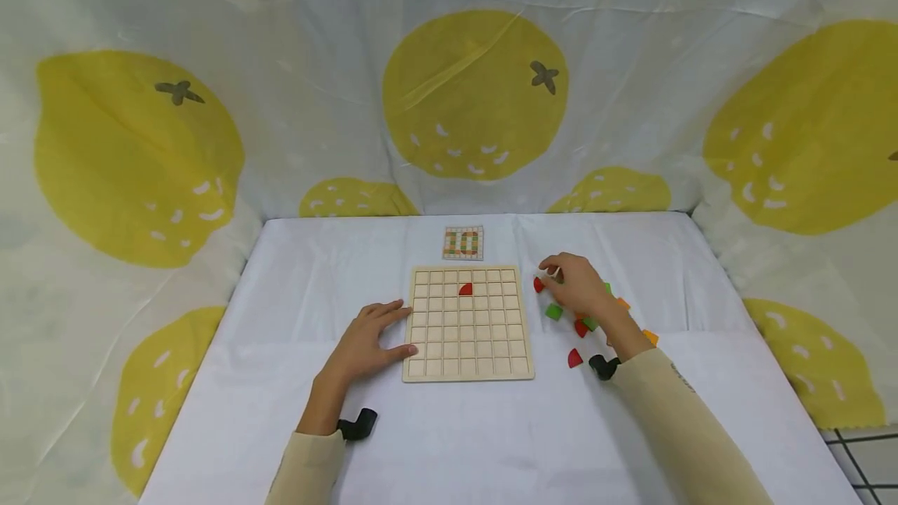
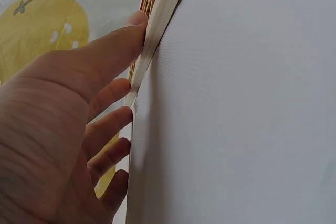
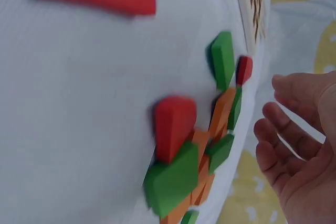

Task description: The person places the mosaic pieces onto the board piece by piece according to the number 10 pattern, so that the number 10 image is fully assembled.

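Touching the left edge of the wooden grid board (image 1: 468, 349), my left hand (image 1: 365, 343) has its fingers loose and apart, the thumb on the nearer stretch of that edge, grasping nothing. The board lies flat on the white table cover (image 1: 449, 446), with one red quarter-round piece (image 1: 466, 289) in the middle column, second row from the far side. Just beyond the board's far edge lies a small patterned card (image 1: 463, 243).

To the right of the board, my right hand (image 1: 578, 287) is over the far part of the scattered pieces, palm down. Its fingers are softly bent, the thumb apart from them, and I have nothing in their grasp. A red piece (image 1: 538, 284) lies just left of my fingertips. A green square (image 1: 553, 312) sits a little nearer, and an orange piece (image 1: 651, 337) lies to the right of my forearm. Nearest to me is another red quarter-round (image 1: 574, 358), beside my black wrist mount (image 1: 603, 367).
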Motion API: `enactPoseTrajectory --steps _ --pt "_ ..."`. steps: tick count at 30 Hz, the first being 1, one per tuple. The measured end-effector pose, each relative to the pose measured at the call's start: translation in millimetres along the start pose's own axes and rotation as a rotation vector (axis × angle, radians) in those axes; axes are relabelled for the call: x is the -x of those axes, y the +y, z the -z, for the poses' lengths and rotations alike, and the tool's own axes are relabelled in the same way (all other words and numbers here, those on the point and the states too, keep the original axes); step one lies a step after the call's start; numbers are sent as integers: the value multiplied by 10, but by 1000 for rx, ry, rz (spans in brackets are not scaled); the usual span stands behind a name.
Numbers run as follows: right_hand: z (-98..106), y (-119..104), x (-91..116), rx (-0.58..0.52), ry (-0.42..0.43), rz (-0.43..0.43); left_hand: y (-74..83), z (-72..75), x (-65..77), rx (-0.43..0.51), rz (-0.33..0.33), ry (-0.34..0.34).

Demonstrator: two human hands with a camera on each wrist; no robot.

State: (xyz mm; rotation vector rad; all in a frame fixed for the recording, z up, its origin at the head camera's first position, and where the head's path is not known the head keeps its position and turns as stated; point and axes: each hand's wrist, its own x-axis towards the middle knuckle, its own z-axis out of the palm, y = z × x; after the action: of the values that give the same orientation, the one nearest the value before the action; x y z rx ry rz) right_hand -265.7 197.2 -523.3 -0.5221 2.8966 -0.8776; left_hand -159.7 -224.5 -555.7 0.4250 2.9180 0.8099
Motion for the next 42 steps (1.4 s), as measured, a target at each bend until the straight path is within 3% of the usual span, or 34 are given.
enactPoseTrajectory --steps 5,13,22,32,42 --pt "185 272 115 37 -26 -27 3 -16 28 18 -46 -13" --pt "278 519 239 110 -107 -32 -38 15 54 3 -78 -30" --pt "318 595 324 103 -130 -78 -105 62 74 -31 -146 -21" --pt "346 604 319 63 -147 -159 -75 44 72 -29 -148 -19" --pt "356 644 322 36 -157 -109 -80 50 88 -12 -130 -39"
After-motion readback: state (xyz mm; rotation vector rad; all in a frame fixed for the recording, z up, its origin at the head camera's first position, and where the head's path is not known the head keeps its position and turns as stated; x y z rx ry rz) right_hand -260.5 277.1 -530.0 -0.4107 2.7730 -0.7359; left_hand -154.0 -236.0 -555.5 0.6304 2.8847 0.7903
